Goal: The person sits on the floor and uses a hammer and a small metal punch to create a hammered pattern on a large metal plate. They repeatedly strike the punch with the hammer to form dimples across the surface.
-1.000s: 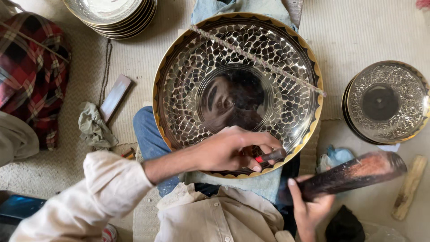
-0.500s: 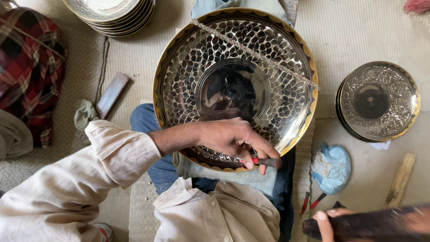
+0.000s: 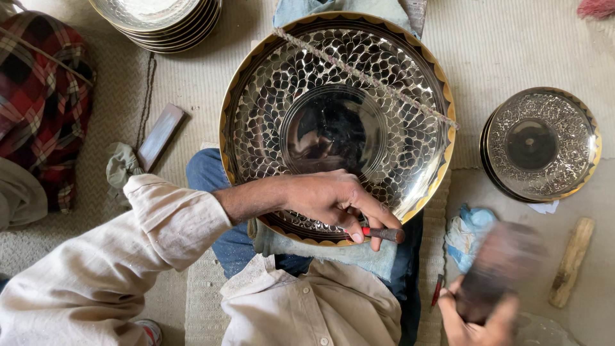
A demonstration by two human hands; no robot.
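My left hand [image 3: 333, 202] pinches a red-handled chisel [image 3: 383, 234] at the near rim of the engraved brass tray [image 3: 256, 128]. My right hand [image 3: 477, 320], right of the tray, grips a blurred wooden mallet [image 3: 503, 269]. Mid-engraving, I judge; the next strike needs a steady tip.

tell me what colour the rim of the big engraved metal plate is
Gold-yellow with a dark band inside it, on the big engraved metal plate; the head view shows it.

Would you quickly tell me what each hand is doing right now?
Left hand: closed on a red-handled tool at the big plate's rim.
Right hand: closed on a dark mallet, which is blurred.
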